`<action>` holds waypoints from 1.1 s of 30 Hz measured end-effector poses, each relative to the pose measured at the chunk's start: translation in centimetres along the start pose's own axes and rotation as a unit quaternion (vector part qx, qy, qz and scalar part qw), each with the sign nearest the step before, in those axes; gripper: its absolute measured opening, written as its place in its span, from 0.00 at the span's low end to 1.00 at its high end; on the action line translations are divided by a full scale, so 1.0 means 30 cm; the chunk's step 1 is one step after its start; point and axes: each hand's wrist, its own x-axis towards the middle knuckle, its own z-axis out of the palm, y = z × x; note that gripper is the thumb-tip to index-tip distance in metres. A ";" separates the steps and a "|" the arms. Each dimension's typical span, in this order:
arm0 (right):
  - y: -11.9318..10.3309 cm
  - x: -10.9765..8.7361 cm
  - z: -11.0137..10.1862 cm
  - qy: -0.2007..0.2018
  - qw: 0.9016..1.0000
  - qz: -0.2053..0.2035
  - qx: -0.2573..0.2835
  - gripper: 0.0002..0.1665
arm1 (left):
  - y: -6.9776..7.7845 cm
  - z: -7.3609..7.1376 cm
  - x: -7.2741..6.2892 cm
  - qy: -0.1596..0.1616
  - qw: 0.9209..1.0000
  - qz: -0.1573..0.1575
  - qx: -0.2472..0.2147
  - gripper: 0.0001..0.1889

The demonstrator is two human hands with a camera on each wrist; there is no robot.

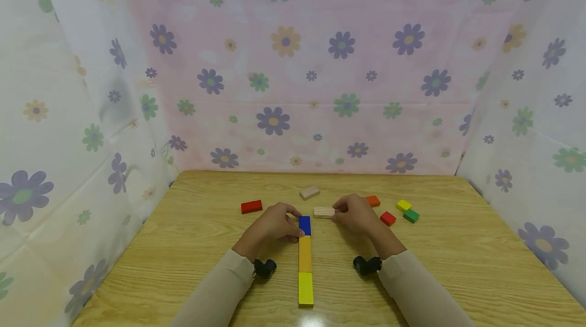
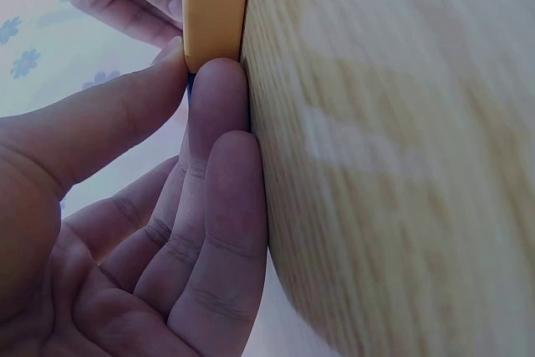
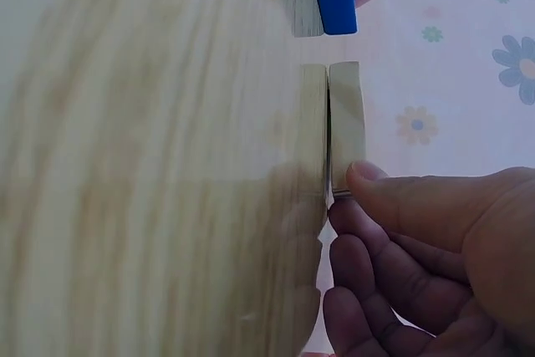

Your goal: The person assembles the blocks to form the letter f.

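Observation:
A blue block, an orange block and a yellow block lie end to end in a straight row on the table. My left hand holds the blue block from its left side, index fingertip by the far corner and thumb close to the joint with the orange one. To the right of the row, my right hand pinches the right end of a plain wooden block between thumb and fingers. In the right wrist view this block is just over the tabletop, a gap away from the blue block.
Another plain wooden block lies behind the row, and a red block sits at the left. Right of my right hand are an orange-red block, a small red block, a small yellow block and a green block.

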 end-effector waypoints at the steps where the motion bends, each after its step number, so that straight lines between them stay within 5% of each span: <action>1: 0.000 0.000 -0.002 -0.001 1.000 -0.001 0.000 0.14 | 0.000 0.000 0.000 0.000 1.000 0.000 0.002 0.27; 33: -0.004 -0.011 -0.033 -0.057 0.996 -0.065 -0.017 0.10 | 0.004 -0.002 -0.007 0.000 1.000 0.003 0.012 0.26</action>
